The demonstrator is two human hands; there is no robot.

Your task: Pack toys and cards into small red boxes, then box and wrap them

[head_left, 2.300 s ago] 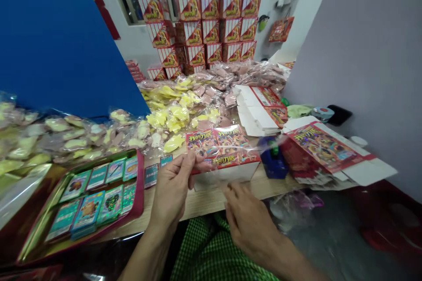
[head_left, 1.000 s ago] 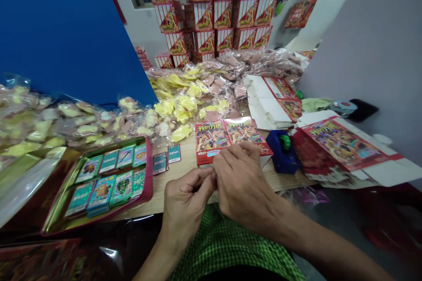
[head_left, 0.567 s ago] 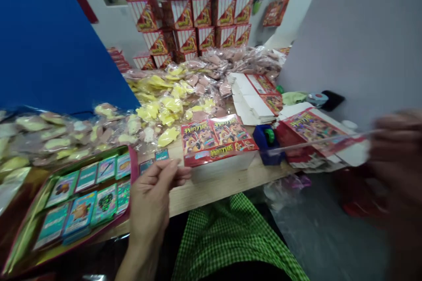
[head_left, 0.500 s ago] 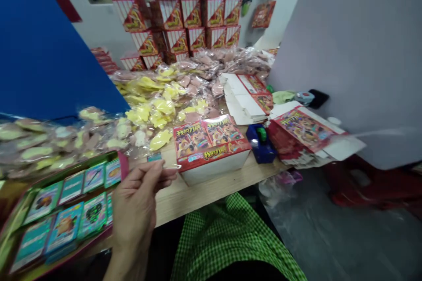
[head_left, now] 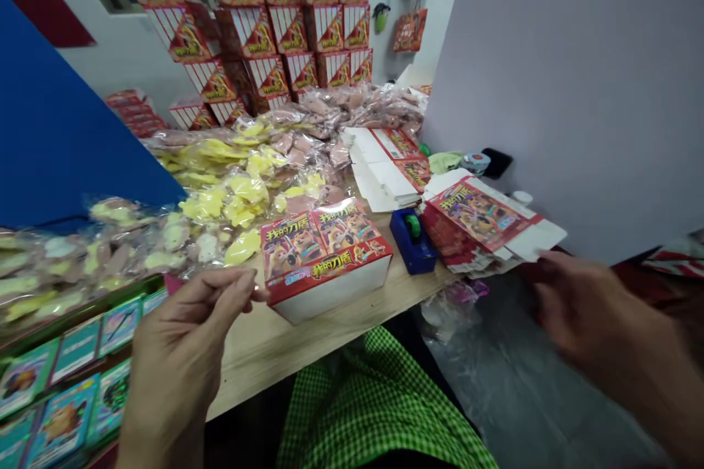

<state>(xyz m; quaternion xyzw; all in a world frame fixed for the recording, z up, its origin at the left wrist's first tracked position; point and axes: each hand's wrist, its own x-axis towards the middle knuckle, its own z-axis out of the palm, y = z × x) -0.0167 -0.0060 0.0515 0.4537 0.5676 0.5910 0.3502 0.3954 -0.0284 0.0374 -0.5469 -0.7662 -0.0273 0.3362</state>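
Note:
My left hand (head_left: pixel 184 341) is closed in a pinch beside the left end of a red display box (head_left: pixel 330 289). Whatever lies between its fingertips is too small to make out. The box stands on the wooden table (head_left: pixel 247 366) with two printed packs showing in its top. At the right, my right hand (head_left: pixel 599 330) is smeared by motion, its fingertips by the corner of a stack of flattened printed cartons (head_left: pixel 484 216). Whether those fingers touch the cartons I cannot tell. A blue tape dispenser (head_left: pixel 415 253) with green tape sits between box and cartons.
A tray of picture cards (head_left: pixel 77 352) lies at the lower left. Bagged yellow and pink soft pieces (head_left: pixel 242 198) cover the table's back, before stacked red boxes (head_left: pixel 264 29). More flat cartons (head_left: pixel 385 165) lie behind the dispenser. A grey partition (head_left: pixel 572 88) rises at the right.
My right hand has come into view beside the flattened cartons. The whole view has turned to the right. My left hand stays pinched; the thin pale strip at its fingertips no longer shows clearly.

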